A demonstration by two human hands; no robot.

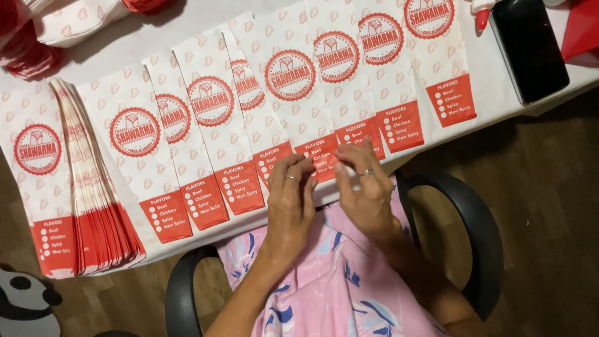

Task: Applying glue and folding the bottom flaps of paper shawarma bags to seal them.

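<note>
Several long white-and-red paper sleeves [215, 134] lay fanned across the white table [499, 93], each overlapping its neighbour so that only one long edge showed, which looked like a way to keep every edge reachable in turn. You sat in a black chair [474, 231] at the lower middle of the frame, your pink patterned garment [324, 281] filling the space below your arms. At the left, a thick stack of the same sleeves [93, 206] rested on the table edge, and more bundles [68, 22] sat at the upper left. A black phone [529, 47] lay at the upper right, with a red-tipped white bottle [482, 11] just beside it; neither stood in your way. Your left hand [292, 200] rested on the red lower end of the sleeve at the table's near edge [319, 159], fingers loosely curled and pressing it flat. Your right hand [367, 187] met it just beside, fingertips pinched narrow on that same red end, apparently working its edge. Each hand wore a ring. Whether anything small sat between your fingertips, I could not tell.
</note>
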